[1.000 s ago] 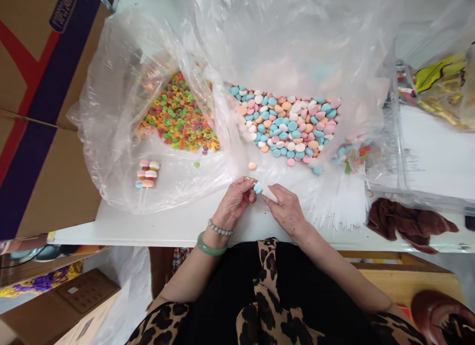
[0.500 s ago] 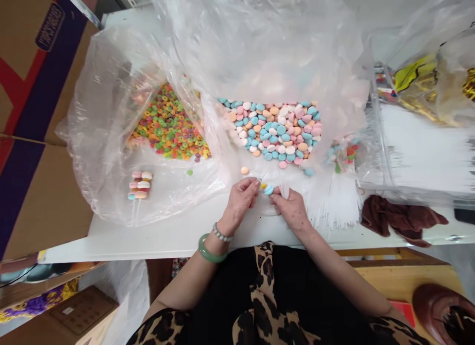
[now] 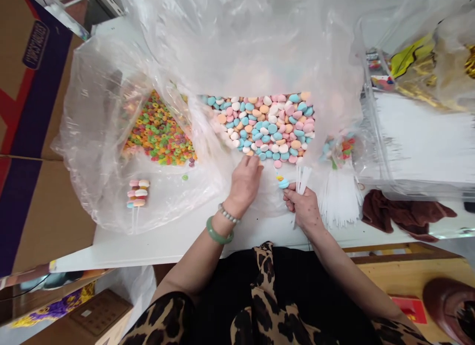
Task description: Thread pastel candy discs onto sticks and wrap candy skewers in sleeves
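Observation:
My left hand (image 3: pixel 245 182) reaches to the near edge of a pile of pastel button-shaped candies (image 3: pixel 272 128) in pink, blue, white and orange. Its fingertips are pinched together, with a bit of an orange candy showing at them. My right hand (image 3: pixel 302 204) grips a thin white stick that carries a blue candy (image 3: pixel 283 183) with a small yellow ring candy (image 3: pixel 279 178) above it. Several bare white sticks (image 3: pixel 303 176) are also held in this hand, pointing up between thumb and fingers.
Colourful ring candies (image 3: pixel 159 129) lie in a clear plastic bag (image 3: pixel 92 186) on the left. Two finished-looking candy skewers (image 3: pixel 138 193) rest on that bag. Loose white sticks (image 3: pixel 339 196), a brown cloth (image 3: pixel 404 214) and a clear bin (image 3: pixel 393 184) are at right; a cardboard box (image 3: pixel 48 201) stands left.
My left hand has left the stick tip and moved up to the pastel pile. My right hand has shifted right with the stick, and its spare sticks now show more clearly.

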Available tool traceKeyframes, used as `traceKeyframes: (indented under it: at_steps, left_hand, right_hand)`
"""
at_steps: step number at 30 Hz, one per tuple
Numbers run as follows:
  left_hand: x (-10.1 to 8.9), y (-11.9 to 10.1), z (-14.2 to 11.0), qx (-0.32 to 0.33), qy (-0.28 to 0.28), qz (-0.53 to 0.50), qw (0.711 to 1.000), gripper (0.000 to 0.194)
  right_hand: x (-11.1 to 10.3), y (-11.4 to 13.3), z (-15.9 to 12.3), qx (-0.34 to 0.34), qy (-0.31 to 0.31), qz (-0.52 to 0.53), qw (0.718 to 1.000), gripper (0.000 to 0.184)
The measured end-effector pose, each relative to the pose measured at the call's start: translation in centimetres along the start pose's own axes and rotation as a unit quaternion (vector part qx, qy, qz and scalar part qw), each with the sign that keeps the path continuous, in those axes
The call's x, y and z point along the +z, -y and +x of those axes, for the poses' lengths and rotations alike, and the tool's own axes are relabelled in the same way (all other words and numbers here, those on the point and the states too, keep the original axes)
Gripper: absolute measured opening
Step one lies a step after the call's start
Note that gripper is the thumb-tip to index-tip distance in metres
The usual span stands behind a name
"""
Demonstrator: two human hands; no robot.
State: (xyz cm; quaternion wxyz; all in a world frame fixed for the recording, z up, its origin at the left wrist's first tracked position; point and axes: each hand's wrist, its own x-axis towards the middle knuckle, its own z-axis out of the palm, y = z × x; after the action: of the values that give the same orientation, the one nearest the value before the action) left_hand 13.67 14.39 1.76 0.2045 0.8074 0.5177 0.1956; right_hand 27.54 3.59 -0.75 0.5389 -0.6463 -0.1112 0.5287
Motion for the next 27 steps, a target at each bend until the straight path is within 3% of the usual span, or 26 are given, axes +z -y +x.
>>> traceKeyframes:
  at_steps: [3, 7, 9, 13, 15, 21, 23, 25, 27]
  left_hand:
    - [2.0, -0.5, 2.6, 0.044, 0.053, 0.0, 0.998, 0.015]
    - [3.4, 0.2, 4.1, 0.048, 0.054, 0.047, 0.996, 0.02]
    - [3.0, 0.5, 3.5, 0.035, 0.056, 0.065, 0.996, 0.022]
    - [1.4, 0.5, 1.4, 0.004, 0.131, 0.082, 0.988, 0.015]
    - [1.2, 0.5, 0.4, 0.001, 0.137, 0.071, 0.988, 0.015]
    - [2.6, 1.5, -1.5, 0.099, 0.106, 0.021, 0.989, 0.031]
    - [2.8, 1.9, -1.9, 0.072, 0.089, -0.039, 0.993, 0.036]
    - [2.5, 2.1, -2.1, -0.004, 0.05, -0.149, 0.988, 0.035]
    - [1.7, 2.1, -1.8, -0.117, 0.011, -0.309, 0.944, 0.035]
  right_hand:
    - [-0.3, 0.2, 0.0, 0.004, -0.009, 0.002, 1.0, 0.024]
    - [-0.7, 0.5, -0.2, 0.012, -0.002, 0.005, 1.0, 0.024]
    - [-0.7, 0.6, -0.3, 0.013, 0.009, -0.002, 1.0, 0.023]
    - [-0.5, 0.8, -0.6, 0.007, 0.031, -0.027, 0.999, 0.021]
    - [-0.2, 0.9, -0.7, 0.003, 0.041, -0.036, 0.998, 0.02]
    - [-0.2, 1.1, -1.0, 0.0, 0.035, -0.034, 0.999, 0.019]
    - [-0.5, 1.2, -1.1, -0.004, 0.027, -0.035, 0.999, 0.02]
    - [-0.8, 1.3, -1.3, -0.016, 0.018, -0.047, 0.999, 0.019]
    - [-0.9, 1.4, -1.6, -0.038, 0.017, -0.087, 0.995, 0.017]
